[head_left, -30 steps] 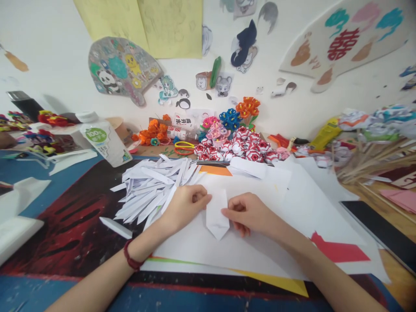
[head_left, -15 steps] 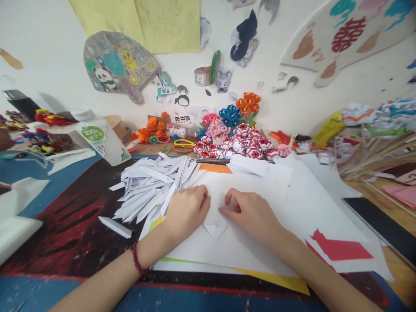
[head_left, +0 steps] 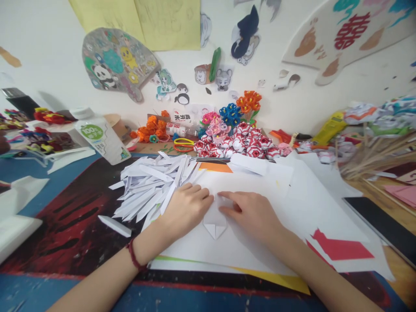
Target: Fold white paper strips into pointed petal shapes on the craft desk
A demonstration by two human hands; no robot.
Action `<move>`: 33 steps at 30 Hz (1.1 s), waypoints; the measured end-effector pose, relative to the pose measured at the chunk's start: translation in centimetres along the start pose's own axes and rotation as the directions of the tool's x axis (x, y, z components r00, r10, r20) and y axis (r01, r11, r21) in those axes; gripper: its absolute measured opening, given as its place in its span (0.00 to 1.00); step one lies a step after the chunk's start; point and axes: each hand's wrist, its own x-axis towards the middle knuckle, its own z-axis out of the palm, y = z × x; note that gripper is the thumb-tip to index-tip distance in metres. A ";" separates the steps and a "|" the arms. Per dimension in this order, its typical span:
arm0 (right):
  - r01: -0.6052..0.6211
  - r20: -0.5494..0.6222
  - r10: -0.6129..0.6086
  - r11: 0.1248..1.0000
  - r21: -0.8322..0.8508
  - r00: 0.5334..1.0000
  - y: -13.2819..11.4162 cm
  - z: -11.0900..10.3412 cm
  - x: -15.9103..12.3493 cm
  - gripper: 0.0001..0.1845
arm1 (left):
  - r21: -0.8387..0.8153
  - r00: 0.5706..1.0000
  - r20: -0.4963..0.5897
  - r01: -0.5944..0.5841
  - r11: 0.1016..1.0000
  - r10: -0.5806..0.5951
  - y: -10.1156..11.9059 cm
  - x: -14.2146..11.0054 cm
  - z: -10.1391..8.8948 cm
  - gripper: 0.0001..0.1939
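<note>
Between my hands lies a small piece of folded white paper, its near end creased into a downward point with two flaps meeting. My left hand is closed, fingers curled, with thumb and index at the paper's upper left edge. On the opposite side, my right hand touches the paper with its index finger stretched to the top edge and its thumb at the right side; the other fingers are curled under. Beneath sits a large stack of white sheets. A heap of folded white paper strips lies just left of my left hand.
One loose folded strip lies on the dark mat. Red paper scraps and a black phone are at right. Red-and-white paper flowers, a white bottle and yellow-handled scissors stand or lie along the wall.
My right index finger has straightened and reached left across the paper's top edge. My left hand has shifted slightly right, towards it. The folded paper has stayed almost in place.
</note>
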 end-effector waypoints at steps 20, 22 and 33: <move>0.109 0.053 -0.102 0.982 -0.154 0.993 -0.4 -0.1 -0.1 0.20 | -0.002 0.999 0.048 -0.009 1.000 0.009 0.0 0.1 0.0 0.10; 0.122 0.051 -0.114 0.978 -0.168 0.992 -0.3 0.0 -0.2 0.20 | 0.001 0.999 0.051 -0.010 1.000 0.010 0.0 0.1 0.0 0.10; 0.157 0.061 -0.147 0.965 -0.209 0.987 -0.3 0.1 -0.3 0.20 | -0.036 0.996 0.088 0.027 0.999 -0.024 0.2 0.3 -0.5 0.11</move>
